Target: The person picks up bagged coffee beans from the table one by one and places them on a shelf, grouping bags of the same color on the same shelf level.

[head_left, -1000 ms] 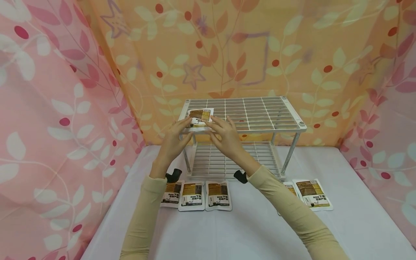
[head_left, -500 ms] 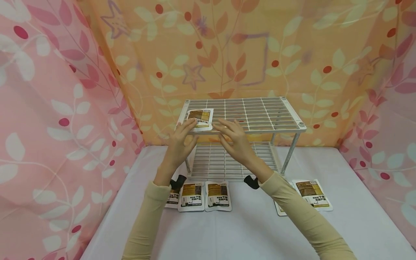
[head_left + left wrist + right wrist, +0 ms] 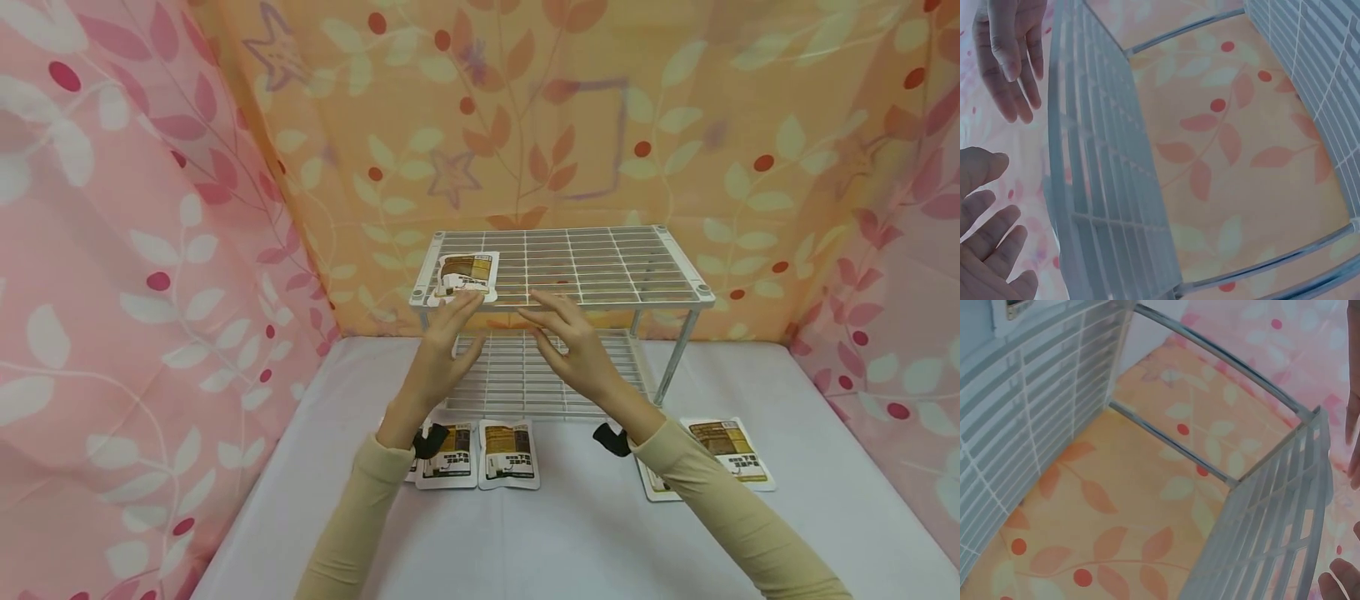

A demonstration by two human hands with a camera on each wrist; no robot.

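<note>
A white pouch with a brown and yellow print (image 3: 467,271) lies flat on the front left corner of the white wire rack's (image 3: 585,267) top tier. My left hand (image 3: 441,354) is just in front of that tier, its fingertips overlapping the pouch's lower edge in the head view. To its right, my right hand (image 3: 573,346) hovers before the front rail with fingers spread and nothing in them. The left wrist view catches both hands apart, the left hand (image 3: 991,240) low with its fingers loosely spread. Only fingertips of the right hand (image 3: 1342,581) enter the right wrist view.
On the white tablecloth (image 3: 555,542), similar pouches (image 3: 508,454) stand in a row before the rack at left, partly behind the left wrist. More pouches (image 3: 731,454) lie at right, partly under the right sleeve. The rack's lower tier (image 3: 540,375) sits below, with floral cloth (image 3: 675,125) behind.
Both hands held the pouch at the rack's corner a second ago. They have let go and drawn back, moving right and down; the pouch stays on the top tier.
</note>
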